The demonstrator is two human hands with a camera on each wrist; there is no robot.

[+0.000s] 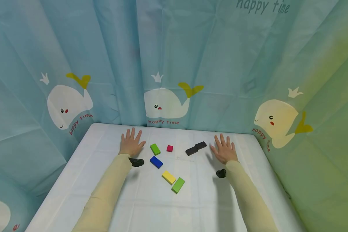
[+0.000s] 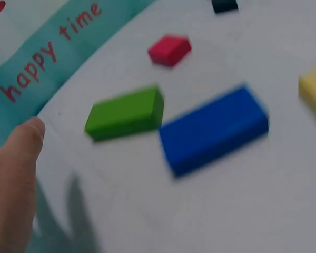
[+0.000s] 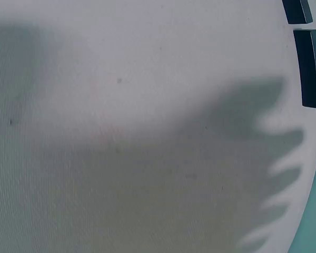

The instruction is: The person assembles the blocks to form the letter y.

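Observation:
In the head view my left hand (image 1: 131, 143) is spread with straight fingers, holding nothing, just left of a green block (image 1: 155, 149) and a blue block (image 1: 156, 162). My right hand (image 1: 224, 150) is likewise spread and holds nothing, to the right of two black blocks (image 1: 192, 150) lying end to end. A small red block (image 1: 169, 148) lies between the hands. Nearer the front are a yellow block (image 1: 169, 177) and a second green block (image 1: 178, 185), close together. The left wrist view shows the thumb (image 2: 23, 142) apart from the green block. Only the right hand's shadow appears in the right wrist view.
All the blocks lie on a white-covered table (image 1: 150, 212). A blue curtain (image 1: 174, 58) printed with whales hangs behind its far edge and along the sides. A small black device sits at the left wrist (image 1: 137, 162) and another at the right wrist (image 1: 221, 173).

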